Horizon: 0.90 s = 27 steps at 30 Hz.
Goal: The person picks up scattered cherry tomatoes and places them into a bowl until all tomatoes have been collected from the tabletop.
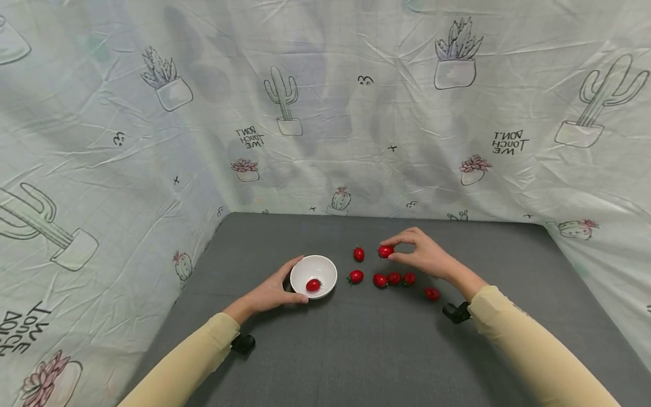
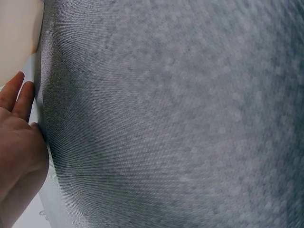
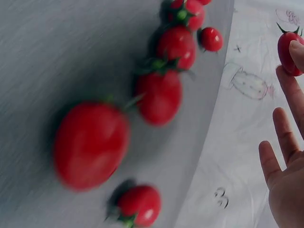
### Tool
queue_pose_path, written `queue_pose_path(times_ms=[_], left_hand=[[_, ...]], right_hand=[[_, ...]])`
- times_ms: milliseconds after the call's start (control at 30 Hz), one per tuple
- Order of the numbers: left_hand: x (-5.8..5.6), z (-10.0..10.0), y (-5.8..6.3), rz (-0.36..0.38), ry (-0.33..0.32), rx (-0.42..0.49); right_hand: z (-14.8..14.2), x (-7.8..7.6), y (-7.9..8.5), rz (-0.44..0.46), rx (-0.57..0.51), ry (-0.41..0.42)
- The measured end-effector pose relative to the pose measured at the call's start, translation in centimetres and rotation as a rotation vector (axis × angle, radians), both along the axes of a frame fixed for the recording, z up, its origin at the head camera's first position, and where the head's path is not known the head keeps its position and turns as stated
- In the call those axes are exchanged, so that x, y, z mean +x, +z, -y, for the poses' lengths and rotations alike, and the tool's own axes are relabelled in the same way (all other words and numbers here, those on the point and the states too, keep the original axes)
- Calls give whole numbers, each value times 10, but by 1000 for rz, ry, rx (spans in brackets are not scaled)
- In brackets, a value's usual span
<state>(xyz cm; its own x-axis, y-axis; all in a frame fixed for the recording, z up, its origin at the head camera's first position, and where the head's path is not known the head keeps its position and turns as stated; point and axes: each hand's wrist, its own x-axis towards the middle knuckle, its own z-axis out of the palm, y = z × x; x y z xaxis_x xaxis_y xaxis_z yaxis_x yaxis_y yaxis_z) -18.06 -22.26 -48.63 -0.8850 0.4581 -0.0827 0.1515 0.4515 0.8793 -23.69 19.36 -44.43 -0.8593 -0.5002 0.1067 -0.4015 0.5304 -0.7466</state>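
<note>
A smooth, glossy, red tomato [image 1: 385, 251], oval with thin green leaves at its stem end, is raised above the table [image 1: 325, 350] to the right of the white bowl [image 1: 329, 271]. Its long axis lies roughly level, the stem end pointing left toward the bowl. The right hand [image 1: 421, 252] has its grip clamped on this fruit, pinching it between thumb and fingertips, while the right wrist view shows other fingers stretched out and spread apart. At the bowl's left side, the left hand [image 1: 272, 292] holds the round, shiny wall, its grip set apart to the bowl's width, thumb on the near side and fingers on the far side. Inside the bowl lies one tomato, leaves toward its right wall. Six loose tomatoes [image 1: 380, 280] are scattered right of the bowl on the grey, finely ribbed tabletop. Beyond the bowl hangs a creased, cactus-printed sheet [image 1: 325, 164].
</note>
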Motion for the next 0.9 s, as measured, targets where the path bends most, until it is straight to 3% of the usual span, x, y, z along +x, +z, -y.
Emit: queue_pose_path(times_ms=[67, 333, 900], left_hand=[[3, -2, 6, -1, -3, 2], [-12, 6, -25, -20, 11, -5], [-13, 6, -25, -10, 0, 2]], right_hand=[[9, -3, 1, 4, -3, 9], [44, -14, 4, 3, -5, 55], [86, -23, -1, 26, -19, 147]])
